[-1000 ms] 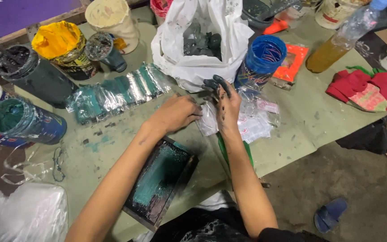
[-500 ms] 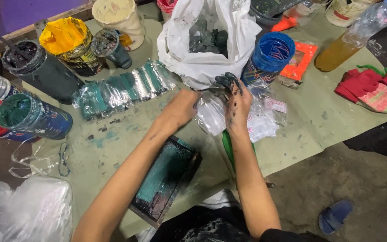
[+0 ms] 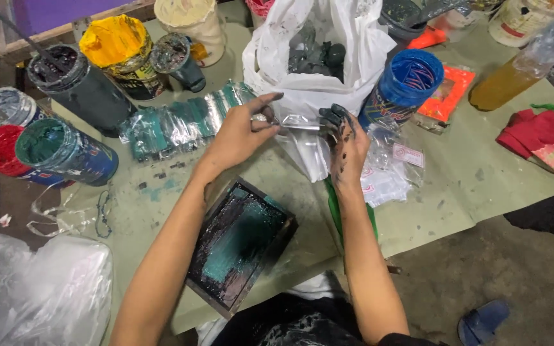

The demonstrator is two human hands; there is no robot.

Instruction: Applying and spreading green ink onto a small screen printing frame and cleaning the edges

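Now, largest first: the green table [image 3: 456, 192] is crowded with paint. A white bag [image 3: 315, 57] of dark lumps stands at the back, a blue tub [image 3: 408, 83] just beside it, and a paint-smeared screen frame [image 3: 242, 247] lies near the table's front edge. Between the hands hangs a clear plastic bag [image 3: 306, 138], held above the table in front of the white bag. Left hand [image 3: 235, 138] pinches its top edge, index finger raised; right hand [image 3: 347, 144], ink-blackened, grips the other side, fingers curled together.
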